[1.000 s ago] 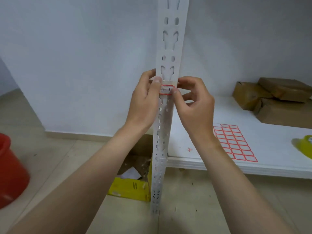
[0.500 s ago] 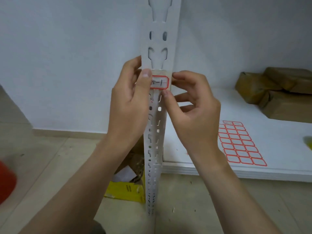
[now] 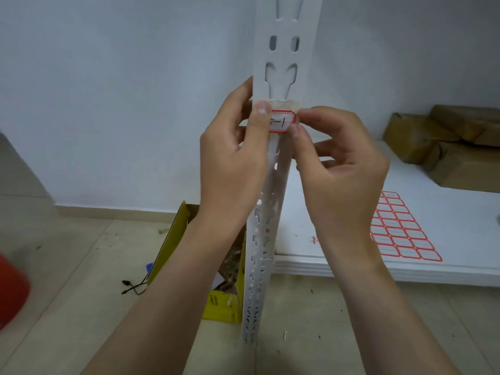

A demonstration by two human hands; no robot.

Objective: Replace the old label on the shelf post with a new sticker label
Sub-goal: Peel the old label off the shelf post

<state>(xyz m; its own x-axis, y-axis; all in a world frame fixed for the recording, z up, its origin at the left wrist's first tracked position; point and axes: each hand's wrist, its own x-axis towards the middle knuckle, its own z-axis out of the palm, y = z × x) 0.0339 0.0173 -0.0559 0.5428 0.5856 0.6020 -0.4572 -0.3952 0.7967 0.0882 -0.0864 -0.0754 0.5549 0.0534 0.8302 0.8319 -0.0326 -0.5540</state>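
Observation:
A white perforated shelf post (image 3: 284,52) stands upright in the middle. On it sits a small red-bordered sticker label (image 3: 281,122) with black handwriting, over a strip of yellowed tape residue. My left hand (image 3: 232,163) wraps the post's left side, its thumb pressing the label's left end. My right hand (image 3: 341,169) pinches the label's right edge between thumb and forefinger. A sheet of blank red-bordered stickers (image 3: 400,228) lies on the white shelf board (image 3: 460,239) to the right.
Brown wrapped parcels (image 3: 449,144) sit at the back right of the shelf. A yellow cardboard box (image 3: 173,239) with scraps stands on the tiled floor behind the post's foot. A red bucket (image 3: 10,290) is at the left edge. A white wall is behind.
The view has moved closer and the post fills more of the frame. My right fingers have shifted onto the label's right edge; my left thumb stays on its left end.

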